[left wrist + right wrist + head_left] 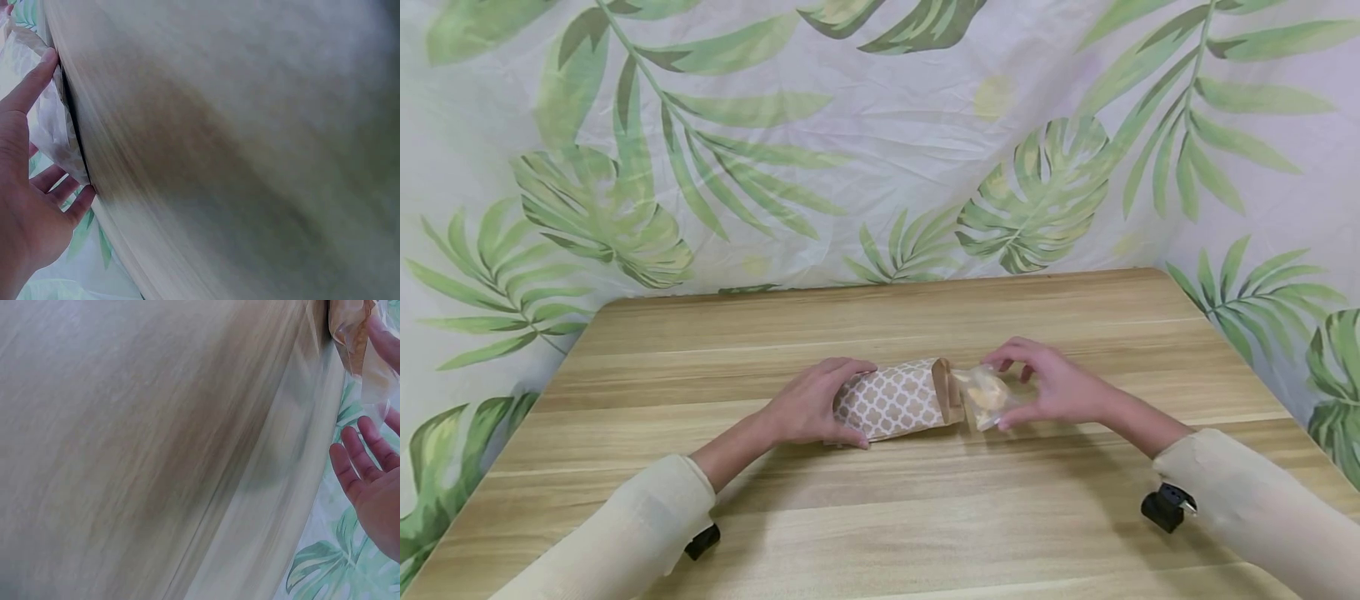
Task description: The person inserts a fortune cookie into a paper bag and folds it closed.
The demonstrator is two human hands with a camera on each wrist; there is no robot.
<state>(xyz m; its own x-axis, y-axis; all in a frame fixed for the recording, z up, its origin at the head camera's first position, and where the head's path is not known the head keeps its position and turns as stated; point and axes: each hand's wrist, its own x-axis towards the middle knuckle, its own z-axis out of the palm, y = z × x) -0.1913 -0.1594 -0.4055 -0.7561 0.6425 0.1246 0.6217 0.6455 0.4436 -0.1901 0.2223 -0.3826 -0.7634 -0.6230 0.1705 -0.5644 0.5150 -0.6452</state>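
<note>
A brown paper bag (891, 402) with a white lattice pattern lies on its side on the wooden table, its mouth facing right. My left hand (808, 404) grips the bag's closed end, thumb on the near side and fingers on the far side. In the left wrist view, the thumb and fingertips of the left hand (37, 206) span the bag (53, 122). At the mouth, my right hand (1048, 383) holds a clear plastic packet (985, 396) with yellowish pieces inside, between thumb and fingers. In the right wrist view, the thumb lies on the packet (359, 337), the other fingers spread.
The wooden table (880, 525) spreads around both hands, its far edge against a leaf-print cloth (902, 150). Black devices, one on the left wrist (703, 542) and one on the right wrist (1167, 507), hang under the cream sleeves.
</note>
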